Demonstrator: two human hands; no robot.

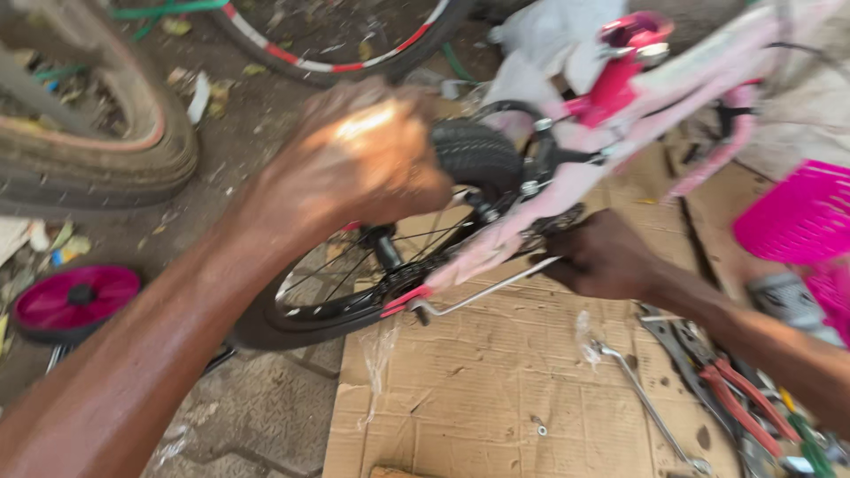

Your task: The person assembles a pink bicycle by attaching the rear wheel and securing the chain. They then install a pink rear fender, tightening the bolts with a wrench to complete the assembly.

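**Pink bike lying on cardboard, both hands at its back wheel**

Pink bike lies on its side on a big sheet of brown cardboard spread over the paved ground. Its small black back wheel sticks out over the edge of the cardboard, toward the stones.

The left hand is up over the top of the wheel, right by the black tyre. It is curled into a loose fist and looks blurry, so I cannot tell if the fingers hold anything.

The right hand is down by the frame, next to the chain part. Its fingers are closed around the end of a thin silver rod that runs from the hand back to the middle of the wheel.

A long silver wrench lies on the cardboard, near the right arm. Pliers with red handles lie just beside it. A bright pink basket sits at the right edge. A little pink wheel lies on the ground to the left, well apart from the bike. Old big tyres are piled behind it.
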